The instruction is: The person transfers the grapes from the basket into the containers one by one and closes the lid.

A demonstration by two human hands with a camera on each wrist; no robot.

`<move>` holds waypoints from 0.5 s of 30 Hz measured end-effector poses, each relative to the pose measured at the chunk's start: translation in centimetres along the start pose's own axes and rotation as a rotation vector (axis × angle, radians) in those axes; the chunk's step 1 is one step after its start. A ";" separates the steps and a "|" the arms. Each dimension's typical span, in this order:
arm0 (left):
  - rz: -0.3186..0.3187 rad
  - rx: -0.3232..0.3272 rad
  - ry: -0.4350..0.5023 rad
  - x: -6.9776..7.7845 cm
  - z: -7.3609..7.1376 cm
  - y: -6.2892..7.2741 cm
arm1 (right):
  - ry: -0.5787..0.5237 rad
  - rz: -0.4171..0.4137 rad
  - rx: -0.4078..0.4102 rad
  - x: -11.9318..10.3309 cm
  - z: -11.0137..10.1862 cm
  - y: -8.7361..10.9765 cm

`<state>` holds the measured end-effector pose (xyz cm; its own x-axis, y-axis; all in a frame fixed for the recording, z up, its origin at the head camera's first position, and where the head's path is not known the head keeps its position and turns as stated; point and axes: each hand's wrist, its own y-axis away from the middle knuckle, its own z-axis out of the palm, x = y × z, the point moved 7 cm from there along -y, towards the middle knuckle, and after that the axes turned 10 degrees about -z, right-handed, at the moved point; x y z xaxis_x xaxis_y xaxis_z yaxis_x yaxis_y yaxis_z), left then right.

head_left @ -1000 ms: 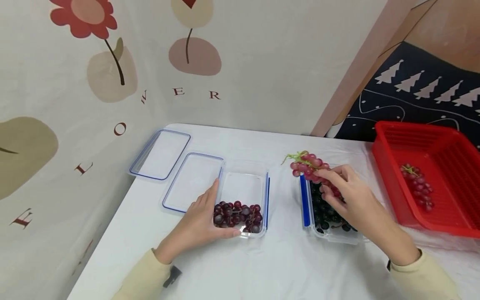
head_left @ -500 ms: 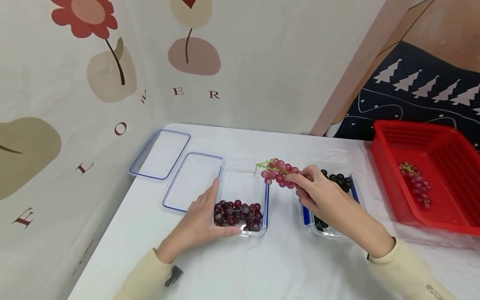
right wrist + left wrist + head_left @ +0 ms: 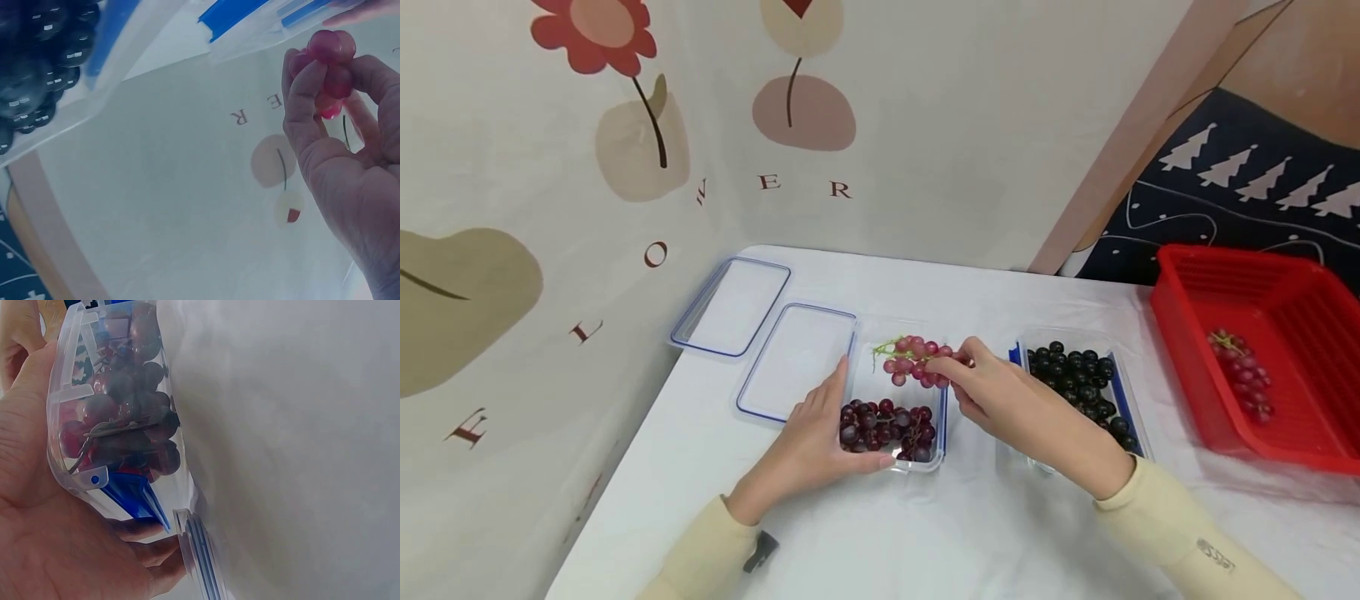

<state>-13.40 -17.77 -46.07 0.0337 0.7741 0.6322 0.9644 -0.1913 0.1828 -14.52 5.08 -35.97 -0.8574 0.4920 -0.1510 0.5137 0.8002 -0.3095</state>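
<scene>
In the head view, my right hand [image 3: 996, 392] pinches a pinkish-red grape bunch [image 3: 910, 360] with a green stem. The bunch hangs over the back part of a clear container [image 3: 880, 387]. Dark red grapes [image 3: 887, 429] fill the container's front part. My left hand [image 3: 808, 450] rests against that container's front left corner, thumb along the front and straight fingers along the left side. The left wrist view has the grapes [image 3: 122, 419] behind the clear wall and a blue latch [image 3: 134, 497] beside the fingers. In the right wrist view, fingertips hold the pink grapes [image 3: 331, 50].
A second clear container with black grapes [image 3: 1078, 379] stands right of the first. Further right, a red basket [image 3: 1180, 358] holds another red grape bunch [image 3: 1243, 375]. Two clear blue-edged lids, one near [image 3: 797, 358] and one far [image 3: 737, 304], lie on the left of the white table.
My right hand has carried the pink grape bunch leftward, from over the black grapes to over the left container. My left hand has stayed at its corner.
</scene>
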 end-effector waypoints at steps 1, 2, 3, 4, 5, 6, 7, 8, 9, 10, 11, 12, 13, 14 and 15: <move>-0.003 0.000 0.003 0.0 0.0 0.0 | 0.009 -0.012 -0.012 -0.1 0.2 -0.3; -0.006 0.000 0.009 0.1 0.1 -0.1 | 0.014 -0.019 -0.028 0.0 0.3 -0.6; -0.009 -0.002 0.014 0.1 0.1 -0.1 | 0.017 -0.023 -0.043 0.0 0.5 -0.9; -0.011 -0.003 0.020 0.1 0.1 -0.2 | 0.017 -0.024 -0.060 0.0 0.6 -1.1; -0.013 -0.005 0.022 0.1 0.2 -0.2 | 0.018 -0.024 -0.078 0.0 0.8 -1.4; -0.014 -0.007 0.023 0.2 0.2 -0.2 | 0.019 -0.025 -0.097 0.1 1.0 -1.7; -0.014 -0.008 0.023 0.2 0.2 -0.2 | 0.026 -0.028 -0.116 0.1 1.2 -1.9; -0.013 -0.008 0.023 0.2 0.2 -0.2 | 0.038 -0.035 -0.138 0.0 1.4 -2.1; -0.012 -0.008 0.021 0.2 0.2 -0.2 | 0.049 -0.045 -0.158 0.0 1.7 -2.4; -0.010 -0.007 0.019 0.2 0.2 -0.1 | 0.060 -0.061 -0.173 -0.1 2.0 -2.6; -0.010 -0.006 0.017 0.2 0.2 -0.1 | 0.072 -0.078 -0.184 -0.3 2.2 -2.8; -0.008 -0.005 0.016 0.1 0.2 -0.1 | 0.081 -0.090 -0.194 -0.4 2.4 -2.9; -0.007 -0.004 0.014 0.1 0.1 0.0 | 0.090 -0.100 -0.201 -0.5 2.6 -3.1; -0.007 -0.004 0.012 0.1 0.1 0.0 | 0.093 -0.107 -0.205 -0.5 2.7 -3.2; -0.007 -0.004 0.012 0.0 0.1 0.1 | 0.090 -0.113 -0.206 -0.6 2.8 -3.4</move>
<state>-13.30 -17.71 -46.11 0.0236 0.7680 0.6400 0.9634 -0.1884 0.1906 -15.79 1.14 -37.43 -0.9084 0.4164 -0.0391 0.4179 0.9005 -0.1202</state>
